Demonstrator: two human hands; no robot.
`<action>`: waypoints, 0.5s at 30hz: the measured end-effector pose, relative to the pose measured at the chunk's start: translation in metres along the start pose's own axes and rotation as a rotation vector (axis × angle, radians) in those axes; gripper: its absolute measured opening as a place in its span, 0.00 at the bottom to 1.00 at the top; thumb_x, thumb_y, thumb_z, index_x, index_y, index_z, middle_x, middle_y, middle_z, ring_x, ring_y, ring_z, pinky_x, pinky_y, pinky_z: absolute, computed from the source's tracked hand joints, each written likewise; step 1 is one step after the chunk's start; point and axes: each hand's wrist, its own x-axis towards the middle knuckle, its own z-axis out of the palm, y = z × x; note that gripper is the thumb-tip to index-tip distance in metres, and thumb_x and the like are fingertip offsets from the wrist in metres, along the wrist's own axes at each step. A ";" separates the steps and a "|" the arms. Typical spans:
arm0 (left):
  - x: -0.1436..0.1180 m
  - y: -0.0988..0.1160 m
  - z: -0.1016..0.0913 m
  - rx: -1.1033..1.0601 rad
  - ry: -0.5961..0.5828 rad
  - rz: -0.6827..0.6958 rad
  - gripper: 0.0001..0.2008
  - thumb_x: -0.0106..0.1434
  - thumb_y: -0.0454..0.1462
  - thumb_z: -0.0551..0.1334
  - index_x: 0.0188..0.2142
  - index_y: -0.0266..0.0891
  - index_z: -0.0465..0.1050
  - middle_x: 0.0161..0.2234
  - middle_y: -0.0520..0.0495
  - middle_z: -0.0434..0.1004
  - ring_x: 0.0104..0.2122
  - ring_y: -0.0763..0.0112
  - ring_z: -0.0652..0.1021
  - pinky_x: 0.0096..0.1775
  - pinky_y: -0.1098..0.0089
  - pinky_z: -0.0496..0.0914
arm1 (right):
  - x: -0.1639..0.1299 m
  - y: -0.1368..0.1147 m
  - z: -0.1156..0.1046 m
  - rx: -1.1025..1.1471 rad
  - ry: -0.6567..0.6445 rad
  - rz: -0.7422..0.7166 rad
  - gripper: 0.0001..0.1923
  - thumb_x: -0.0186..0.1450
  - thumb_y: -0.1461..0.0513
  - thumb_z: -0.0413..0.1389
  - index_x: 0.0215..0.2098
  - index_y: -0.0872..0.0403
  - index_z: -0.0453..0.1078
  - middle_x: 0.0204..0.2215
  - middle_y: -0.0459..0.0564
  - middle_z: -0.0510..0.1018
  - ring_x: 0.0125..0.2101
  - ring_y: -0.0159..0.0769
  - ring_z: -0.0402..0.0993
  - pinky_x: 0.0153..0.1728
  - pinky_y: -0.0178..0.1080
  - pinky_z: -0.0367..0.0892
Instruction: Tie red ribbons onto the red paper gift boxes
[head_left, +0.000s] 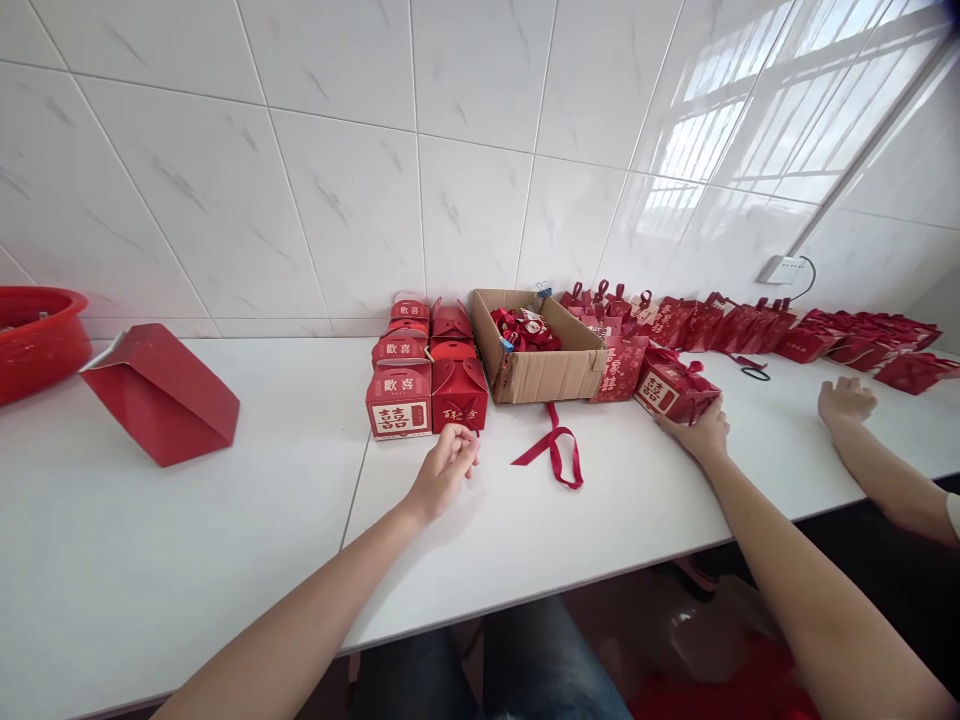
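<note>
My right hand [699,432] grips the near side of a red gift box [679,388] with a cream double-happiness label and a red ribbon bow on top. The box rests on the table, tilted away to the right. Just in front of two rows of red candy boxes is my left hand [448,468], fingers loosely bent and nothing seen in them. It is closest to the front right candy box [459,393], which has gold characters and a dark cord; whether it touches that box I cannot tell. A loose dark red ribbon [556,445] lies between my hands.
An open cardboard box [551,372] of ribbon pieces stands by the tiled wall. A folded red carton [169,392] and a red basin [37,340] are leftward. Rightward are red bags [675,322], scissors [754,373], stacked red boxes [862,335] and another person's hand [847,402].
</note>
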 end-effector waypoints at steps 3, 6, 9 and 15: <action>-0.002 0.002 0.000 0.064 0.075 0.041 0.11 0.65 0.47 0.53 0.37 0.42 0.61 0.28 0.52 0.68 0.30 0.70 0.71 0.34 0.68 0.66 | -0.005 -0.004 0.000 -0.048 0.053 -0.005 0.70 0.44 0.41 0.63 0.67 0.69 0.33 0.61 0.79 0.49 0.60 0.68 0.44 0.58 0.56 0.43; -0.001 0.004 -0.010 0.168 0.275 0.103 0.10 0.63 0.44 0.57 0.39 0.42 0.60 0.36 0.49 0.68 0.36 0.67 0.70 0.41 0.65 0.65 | -0.009 -0.003 -0.001 -0.052 0.116 -0.023 0.66 0.49 0.40 0.60 0.68 0.66 0.32 0.63 0.76 0.43 0.62 0.66 0.39 0.58 0.59 0.38; 0.008 0.006 -0.039 0.292 0.590 0.167 0.17 0.59 0.41 0.61 0.44 0.43 0.56 0.49 0.43 0.61 0.51 0.61 0.64 0.52 0.60 0.60 | -0.009 0.003 -0.001 -0.015 0.222 -0.038 0.60 0.52 0.38 0.56 0.68 0.63 0.36 0.64 0.73 0.45 0.63 0.64 0.41 0.59 0.58 0.41; 0.006 0.004 -0.153 0.653 1.261 0.112 0.35 0.53 0.41 0.66 0.53 0.37 0.47 0.58 0.34 0.48 0.59 0.50 0.54 0.55 0.50 0.53 | -0.006 0.012 0.004 0.098 0.274 0.028 0.55 0.53 0.37 0.52 0.68 0.57 0.39 0.64 0.69 0.46 0.64 0.64 0.39 0.60 0.62 0.41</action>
